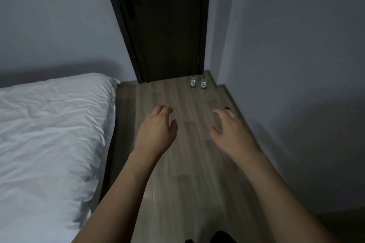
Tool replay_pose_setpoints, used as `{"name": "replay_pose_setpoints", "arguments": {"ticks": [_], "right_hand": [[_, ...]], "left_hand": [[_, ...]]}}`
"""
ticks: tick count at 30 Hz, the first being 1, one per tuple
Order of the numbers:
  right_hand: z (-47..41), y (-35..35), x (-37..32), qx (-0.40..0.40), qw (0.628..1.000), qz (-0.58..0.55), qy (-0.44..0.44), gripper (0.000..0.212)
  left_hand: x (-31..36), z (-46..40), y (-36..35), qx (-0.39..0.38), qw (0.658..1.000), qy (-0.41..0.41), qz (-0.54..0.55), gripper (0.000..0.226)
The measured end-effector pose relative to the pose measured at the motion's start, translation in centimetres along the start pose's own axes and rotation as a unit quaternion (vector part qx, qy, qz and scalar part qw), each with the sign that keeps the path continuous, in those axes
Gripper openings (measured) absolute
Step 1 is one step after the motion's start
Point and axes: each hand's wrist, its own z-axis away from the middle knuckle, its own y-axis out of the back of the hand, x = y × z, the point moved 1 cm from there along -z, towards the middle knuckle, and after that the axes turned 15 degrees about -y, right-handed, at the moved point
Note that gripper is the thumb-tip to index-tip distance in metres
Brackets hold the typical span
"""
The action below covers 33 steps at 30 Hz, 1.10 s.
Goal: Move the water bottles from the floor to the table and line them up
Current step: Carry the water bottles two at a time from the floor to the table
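Observation:
Two small water bottles stand upright side by side on the wooden floor near the dark door: the left bottle (193, 81) and the right bottle (203, 82), both with green-and-white labels. My left hand (158, 126) and my right hand (229, 128) are stretched out in front of me above the floor, well short of the bottles. Both hands hold nothing and their fingers are loosely curled and apart. No table is in view.
A bed with white sheets (49, 134) fills the left side. A dark door (167, 25) with a yellow Wi-Fi sign closes the far end. A grey wall (296, 65) runs along the right. A small dark object (227, 108) lies by the right skirting.

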Motion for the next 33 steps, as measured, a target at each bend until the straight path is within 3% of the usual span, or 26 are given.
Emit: {"name": "replay_pose_setpoints", "arguments": {"ticks": [21,33], "right_hand": [[-41.2,-1.8,-1.3,-0.022,0.999,-0.033,0.000,0.051],[-63.9,-7.9,-7.3,-0.036,0.999,-0.022,-0.004,0.048]], "left_hand": [[-12.3,-37.7,-9.8,-0.029,0.999,0.011,-0.023,0.038],[-26.1,-57.1,-14.8,-0.048,0.999,0.018,-0.004,0.040]]}}
